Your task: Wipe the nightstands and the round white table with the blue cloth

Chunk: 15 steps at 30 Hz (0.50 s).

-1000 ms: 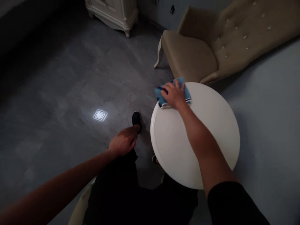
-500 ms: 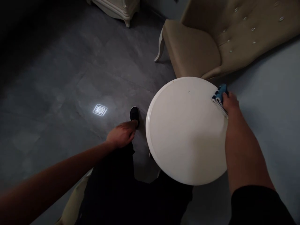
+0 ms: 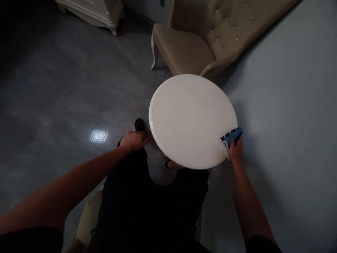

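Note:
My right hand (image 3: 236, 150) is closed round a folded blue cloth (image 3: 233, 135) with dark patches and a white edge. The cloth lies against the right rim of a round white table (image 3: 189, 119). A few tiny dark specks show on the tabletop, toward its far side. My left hand (image 3: 134, 140) rests by my left knee, on the dark trousers, away from the table. Its fingers are curled in, and whatever may be inside them is hidden.
Beyond the table stands a tan tufted armchair (image 3: 186, 45) with a pale curved leg. A white cabinet (image 3: 94, 12) is at the upper left. A bright square light patch (image 3: 98, 136) shows on the grey floor. A pale wall (image 3: 295, 105) borders the right side.
My right hand and the cloth have moved along the table's right rim toward me. The view has shifted, so the table and armchair appear further left. My left hand stays near the knee.

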### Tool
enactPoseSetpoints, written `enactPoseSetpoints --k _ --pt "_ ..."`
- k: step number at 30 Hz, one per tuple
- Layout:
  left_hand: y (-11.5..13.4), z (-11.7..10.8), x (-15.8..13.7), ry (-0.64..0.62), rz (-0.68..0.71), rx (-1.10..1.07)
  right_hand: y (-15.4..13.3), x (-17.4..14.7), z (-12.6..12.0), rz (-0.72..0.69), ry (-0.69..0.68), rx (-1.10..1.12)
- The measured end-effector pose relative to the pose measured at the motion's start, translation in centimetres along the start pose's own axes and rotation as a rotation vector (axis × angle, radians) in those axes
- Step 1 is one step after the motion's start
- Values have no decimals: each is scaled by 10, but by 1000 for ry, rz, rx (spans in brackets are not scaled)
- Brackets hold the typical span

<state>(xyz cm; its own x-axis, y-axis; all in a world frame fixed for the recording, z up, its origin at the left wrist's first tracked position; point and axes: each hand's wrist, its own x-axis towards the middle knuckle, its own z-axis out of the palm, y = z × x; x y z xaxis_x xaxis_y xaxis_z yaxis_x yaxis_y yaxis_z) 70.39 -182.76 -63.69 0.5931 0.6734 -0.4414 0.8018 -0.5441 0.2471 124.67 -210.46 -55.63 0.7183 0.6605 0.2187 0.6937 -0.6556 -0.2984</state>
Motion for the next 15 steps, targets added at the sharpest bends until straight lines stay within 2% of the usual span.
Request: enactPoseSetpoints --k 2,4,7,9,12,15 --pt "4 -2 -4 -9 -11 4 -5 -56 4 13 30 -11" --pt "7 -3 -9 -13 -16 12 -23 -112 9 -42 39 -44" --pt "9 -5 -15 4 -7 23 -73 -186 14 -156 -26 -124" --pt "9 -5 -20 27 -1 17 -116 -220 15 -213 -122 -158" --pt "4 -1 -24 62 -9 -5 -181 -241 16 -312 -294 -203" --pt "-4 6 -25 77 -22 -26 -238 -228 20 -483 -437 -225"
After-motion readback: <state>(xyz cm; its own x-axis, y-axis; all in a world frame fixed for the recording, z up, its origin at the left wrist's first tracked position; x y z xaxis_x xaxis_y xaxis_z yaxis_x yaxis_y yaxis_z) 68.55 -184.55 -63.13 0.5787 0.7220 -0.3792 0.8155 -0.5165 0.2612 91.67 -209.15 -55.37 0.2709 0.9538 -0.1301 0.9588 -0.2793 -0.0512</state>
